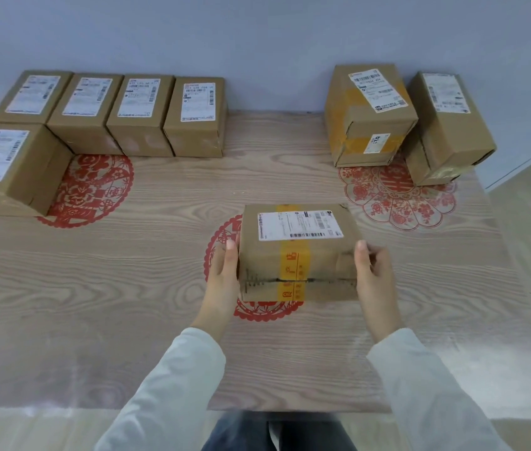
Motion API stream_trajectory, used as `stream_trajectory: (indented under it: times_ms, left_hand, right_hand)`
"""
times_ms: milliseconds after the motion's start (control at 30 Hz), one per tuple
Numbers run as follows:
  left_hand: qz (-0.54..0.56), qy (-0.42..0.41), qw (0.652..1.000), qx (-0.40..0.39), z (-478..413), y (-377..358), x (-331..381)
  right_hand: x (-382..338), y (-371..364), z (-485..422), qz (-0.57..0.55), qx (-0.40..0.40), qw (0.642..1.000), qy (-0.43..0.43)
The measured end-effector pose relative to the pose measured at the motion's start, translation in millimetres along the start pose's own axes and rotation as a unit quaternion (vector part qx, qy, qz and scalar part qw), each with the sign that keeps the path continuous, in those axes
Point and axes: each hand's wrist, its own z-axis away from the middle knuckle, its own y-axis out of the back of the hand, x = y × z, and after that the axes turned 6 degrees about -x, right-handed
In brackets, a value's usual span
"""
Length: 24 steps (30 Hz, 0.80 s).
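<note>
1. Across the whole view spreads the bench (160,255), one flat top of pale wood grain under a glossy clear cover.
2. At its far left edge stands a row of four boxes (140,115), plain brown cardboard blocks set side by side, each with a white printed label on top.
3. On the far right stand two more: a yellow-taped box (368,115) with crumpled corners, and just beside it a tilted box (449,125) that rests on something below it.
4. A fifth labelled box (7,167) sits in front of the row's left end, making eight cartons in all.
5. The middle box (296,252) sits near the bench's centre, squat, with a yellow tape band, one white label and a torn seam on its near face.
6. Three round red paper-cuts (95,187) lie flat under the cover, each lacy and partly hidden by boxes.
7. The left hand (225,275) presses straight fingers against the middle box's left side.
8. The right hand (373,271) cups its right side with bent fingers.
</note>
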Motion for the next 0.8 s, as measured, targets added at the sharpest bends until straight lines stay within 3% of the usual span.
stream_trajectory:
  times_ms: [200,400,467,567,667,733,800]
  left_hand:
    - [0.084,-0.009,0.996,0.012,21,-8,-34]
    - [0.105,-0.046,0.993,-0.013,35,-5,-61]
    - [0.116,-0.046,0.992,-0.001,31,-2,-56]
    - [0.095,-0.036,0.995,0.006,21,2,-45]
    - [0.076,-0.009,0.997,-0.023,9,-1,-35]
    - [0.076,0.009,0.996,-0.040,3,-4,-32]
    - [0.059,0.009,0.997,-0.052,-4,-7,-34]
  right_hand:
    - [49,-12,25,-0.073,0.039,0.997,-0.002]
    - [65,-6,36,-0.005,-0.024,1.000,-0.017]
    - [60,-1,35,0.086,0.003,0.996,0.008]
    - [41,-3,24,0.281,0.045,0.953,0.099]
    - [25,-27,13,0.452,-0.040,0.877,0.158]
    - [26,-45,4,0.516,-0.064,0.832,0.193]
    - [32,-59,-3,0.532,-0.063,0.817,0.213]
